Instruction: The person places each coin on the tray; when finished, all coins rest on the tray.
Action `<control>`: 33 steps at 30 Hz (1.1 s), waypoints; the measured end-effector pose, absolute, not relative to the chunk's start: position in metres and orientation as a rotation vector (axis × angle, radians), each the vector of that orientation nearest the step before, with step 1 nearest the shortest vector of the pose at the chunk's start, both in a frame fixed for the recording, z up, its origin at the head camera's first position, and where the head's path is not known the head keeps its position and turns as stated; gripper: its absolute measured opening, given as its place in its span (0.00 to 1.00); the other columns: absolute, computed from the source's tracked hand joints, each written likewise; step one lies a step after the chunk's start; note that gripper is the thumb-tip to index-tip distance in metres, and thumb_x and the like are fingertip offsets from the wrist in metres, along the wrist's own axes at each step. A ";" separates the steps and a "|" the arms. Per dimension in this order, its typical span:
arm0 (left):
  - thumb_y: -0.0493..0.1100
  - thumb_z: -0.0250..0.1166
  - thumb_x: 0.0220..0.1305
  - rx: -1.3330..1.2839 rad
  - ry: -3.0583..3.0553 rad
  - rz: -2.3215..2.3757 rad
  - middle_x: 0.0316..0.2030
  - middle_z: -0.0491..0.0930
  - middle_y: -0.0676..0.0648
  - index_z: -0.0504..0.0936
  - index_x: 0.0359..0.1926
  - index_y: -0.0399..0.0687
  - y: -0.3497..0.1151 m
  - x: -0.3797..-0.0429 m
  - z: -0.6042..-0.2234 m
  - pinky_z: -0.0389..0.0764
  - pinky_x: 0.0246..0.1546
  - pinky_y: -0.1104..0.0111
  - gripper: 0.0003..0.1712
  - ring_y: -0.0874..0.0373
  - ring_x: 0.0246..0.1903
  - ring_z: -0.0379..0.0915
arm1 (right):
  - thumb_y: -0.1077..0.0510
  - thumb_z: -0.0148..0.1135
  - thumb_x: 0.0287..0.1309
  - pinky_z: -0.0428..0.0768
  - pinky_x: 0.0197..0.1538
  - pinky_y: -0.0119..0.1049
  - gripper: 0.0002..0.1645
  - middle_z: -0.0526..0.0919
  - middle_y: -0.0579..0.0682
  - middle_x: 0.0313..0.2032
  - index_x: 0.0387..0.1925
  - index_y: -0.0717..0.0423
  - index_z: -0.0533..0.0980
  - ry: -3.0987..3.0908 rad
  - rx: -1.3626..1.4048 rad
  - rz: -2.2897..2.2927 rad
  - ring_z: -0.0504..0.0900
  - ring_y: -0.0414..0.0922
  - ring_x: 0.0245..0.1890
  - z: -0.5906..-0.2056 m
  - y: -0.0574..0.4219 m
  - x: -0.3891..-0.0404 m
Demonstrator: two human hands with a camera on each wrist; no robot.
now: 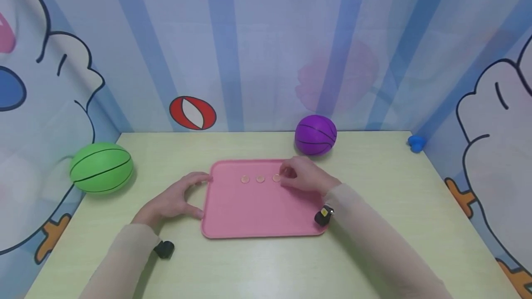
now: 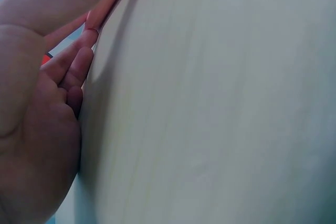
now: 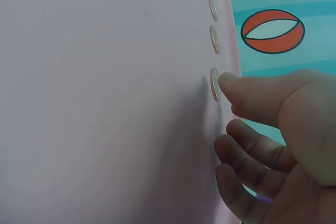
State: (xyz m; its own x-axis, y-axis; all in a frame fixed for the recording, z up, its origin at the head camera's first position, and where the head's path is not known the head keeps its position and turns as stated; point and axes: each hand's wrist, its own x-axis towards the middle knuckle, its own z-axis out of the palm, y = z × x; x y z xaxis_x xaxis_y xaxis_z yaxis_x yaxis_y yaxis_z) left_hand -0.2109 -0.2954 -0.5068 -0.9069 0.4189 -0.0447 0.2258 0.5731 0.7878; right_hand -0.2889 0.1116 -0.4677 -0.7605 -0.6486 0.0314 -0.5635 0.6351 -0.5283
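Note:
On a pink tray (image 1: 262,216) three small round coins lie in a row near the far edge: a left coin (image 1: 245,179), a middle coin (image 1: 260,179) and a right coin (image 1: 276,177). My right hand (image 1: 305,174) is over the tray's far right part, its thumb tip right at the right coin (image 3: 214,84). The other fingers bend loosely, apart from the thumb. At the tray's left side, my left hand (image 1: 176,200) has thumb and fingers spread, their tips at the rim. The left wrist view shows this hand (image 2: 42,114) low against the table.
A green ball (image 1: 101,168) stands at the table's left edge, and a purple ball (image 1: 316,135) behind the tray. A small blue object (image 1: 416,143) sits at the far right corner. Printed cloth walls (image 1: 266,50) border the pale table (image 1: 249,266).

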 end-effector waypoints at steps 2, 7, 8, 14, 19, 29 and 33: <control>0.51 0.87 0.45 0.540 2.579 1.244 0.76 0.63 0.44 0.70 0.76 0.58 -0.295 -0.211 -0.506 0.52 0.74 0.30 0.57 0.38 0.74 0.57 | 0.57 0.76 0.61 0.84 0.48 0.39 0.14 0.85 0.46 0.37 0.46 0.57 0.84 2.679 -0.997 -0.821 0.82 0.43 0.39 -0.466 0.118 -0.288; 0.50 0.87 0.45 0.563 2.584 1.240 0.76 0.63 0.43 0.70 0.76 0.57 -0.295 -0.211 -0.506 0.52 0.74 0.29 0.57 0.38 0.74 0.57 | 0.59 0.76 0.61 0.86 0.50 0.40 0.19 0.87 0.50 0.41 0.52 0.61 0.84 2.653 -0.939 -0.897 0.84 0.44 0.42 -0.460 0.137 -0.283; 0.50 0.87 0.45 0.565 2.584 1.242 0.76 0.63 0.43 0.70 0.76 0.57 -0.295 -0.211 -0.507 0.52 0.74 0.30 0.57 0.38 0.74 0.57 | 0.59 0.75 0.61 0.86 0.51 0.41 0.20 0.88 0.50 0.41 0.53 0.61 0.83 2.653 -0.931 -0.904 0.84 0.44 0.42 -0.458 0.141 -0.282; 0.50 0.88 0.44 0.555 2.577 1.251 0.77 0.62 0.43 0.69 0.76 0.57 -0.295 -0.210 -0.505 0.51 0.74 0.29 0.58 0.38 0.74 0.56 | 0.58 0.73 0.64 0.87 0.49 0.42 0.20 0.87 0.50 0.41 0.54 0.63 0.83 2.695 -0.937 -0.883 0.85 0.45 0.43 -0.448 0.166 -0.277; 0.50 0.87 0.45 0.536 2.573 1.251 0.77 0.62 0.43 0.69 0.76 0.57 -0.294 -0.210 -0.505 0.49 0.75 0.29 0.57 0.37 0.75 0.54 | 0.58 0.72 0.65 0.87 0.46 0.39 0.17 0.86 0.46 0.39 0.53 0.60 0.84 2.721 -0.872 -0.903 0.84 0.43 0.41 -0.445 0.189 -0.274; 0.49 0.87 0.45 0.536 2.567 1.259 0.77 0.62 0.43 0.70 0.76 0.56 -0.293 -0.210 -0.504 0.49 0.75 0.29 0.57 0.37 0.75 0.55 | 0.61 0.70 0.65 0.88 0.45 0.40 0.13 0.86 0.48 0.37 0.49 0.62 0.84 2.784 -0.833 -0.875 0.84 0.44 0.39 -0.451 0.225 -0.273; 0.48 0.87 0.45 0.545 2.572 1.256 0.76 0.63 0.43 0.70 0.76 0.55 -0.293 -0.210 -0.504 0.50 0.75 0.30 0.57 0.37 0.74 0.56 | 0.62 0.69 0.65 0.87 0.46 0.41 0.13 0.86 0.48 0.39 0.49 0.62 0.85 2.761 -0.777 -0.843 0.84 0.44 0.40 -0.453 0.234 -0.271</control>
State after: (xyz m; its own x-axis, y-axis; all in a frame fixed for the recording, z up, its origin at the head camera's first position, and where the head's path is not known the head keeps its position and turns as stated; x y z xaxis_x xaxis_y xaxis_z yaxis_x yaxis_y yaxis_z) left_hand -0.2097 -0.2930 -0.5043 -0.9050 0.4235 -0.0406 0.2284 0.5643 0.7933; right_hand -0.2714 0.2344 -0.4534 -0.8542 -0.5198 0.0063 -0.4347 0.7076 -0.5571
